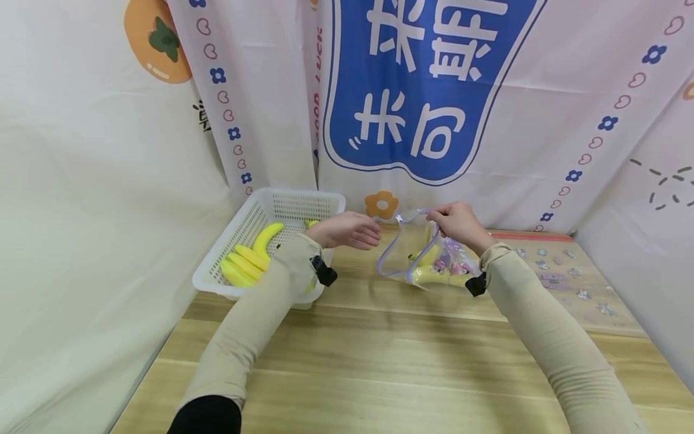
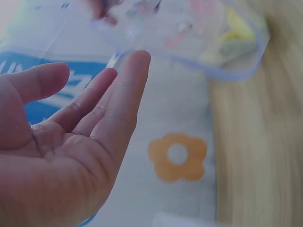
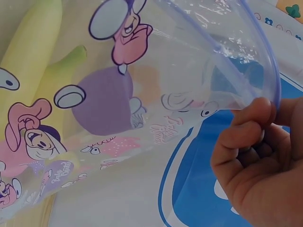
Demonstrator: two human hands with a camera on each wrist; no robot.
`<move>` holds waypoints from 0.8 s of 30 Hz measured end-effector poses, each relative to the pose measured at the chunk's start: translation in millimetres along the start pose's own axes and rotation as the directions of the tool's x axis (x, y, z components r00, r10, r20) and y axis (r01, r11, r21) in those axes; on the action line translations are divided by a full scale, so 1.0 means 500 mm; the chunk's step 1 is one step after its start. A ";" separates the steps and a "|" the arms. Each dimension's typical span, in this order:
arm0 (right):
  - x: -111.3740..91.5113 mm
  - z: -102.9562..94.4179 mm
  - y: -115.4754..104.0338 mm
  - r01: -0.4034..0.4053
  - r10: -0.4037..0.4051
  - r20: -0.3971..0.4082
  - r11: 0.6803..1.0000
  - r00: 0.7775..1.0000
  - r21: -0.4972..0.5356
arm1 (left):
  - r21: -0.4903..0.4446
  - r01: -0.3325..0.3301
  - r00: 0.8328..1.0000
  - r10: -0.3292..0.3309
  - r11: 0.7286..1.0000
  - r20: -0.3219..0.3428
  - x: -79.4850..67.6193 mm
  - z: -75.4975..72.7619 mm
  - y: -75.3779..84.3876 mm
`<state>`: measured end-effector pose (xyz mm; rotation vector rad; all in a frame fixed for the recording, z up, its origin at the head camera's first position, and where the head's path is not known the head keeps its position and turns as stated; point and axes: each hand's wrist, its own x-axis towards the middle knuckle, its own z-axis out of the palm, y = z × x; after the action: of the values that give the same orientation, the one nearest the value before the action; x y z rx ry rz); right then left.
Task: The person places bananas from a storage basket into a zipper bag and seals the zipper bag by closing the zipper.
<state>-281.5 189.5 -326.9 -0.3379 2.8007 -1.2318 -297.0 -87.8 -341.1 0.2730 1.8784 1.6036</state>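
Observation:
My right hand pinches the purple-edged mouth of a clear plastic zip bag printed with cartoon figures. The bag's mouth gapes toward the left, and yellow bananas lie inside it. My left hand hovers between the bag and a white plastic basket, its fingers extended and nothing in its grasp. In the left wrist view the palm of that hand is turned up, near the bag's rim. Several more bananas lie in the basket, partly hidden by my left forearm.
The white slotted basket stands at the left on a wooden table. Flat printed plastic bags with a red top strip lie at the right. A printed cloth hangs behind the table.

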 end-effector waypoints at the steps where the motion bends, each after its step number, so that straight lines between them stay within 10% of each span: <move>1: -0.001 0.000 0.000 0.001 -0.001 -0.001 1.000 1.000 0.001 | -0.006 -0.003 1.000 0.003 1.000 -0.008 -0.004 -0.011 0.001; 9: 0.000 0.001 0.005 0.011 -0.011 -0.006 1.000 1.000 -0.009 | -0.005 0.000 0.993 0.000 1.000 -0.119 -0.027 -0.089 -0.007; 24: -0.001 0.002 0.007 0.005 -0.005 -0.009 0.999 1.000 -0.034 | -0.107 0.055 0.925 -0.092 0.993 -0.370 -0.020 -0.190 -0.070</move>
<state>-281.4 191.1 -330.3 -0.3427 2.8328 -1.1913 -336.4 -177.9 -366.4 -0.1579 2.0531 1.7826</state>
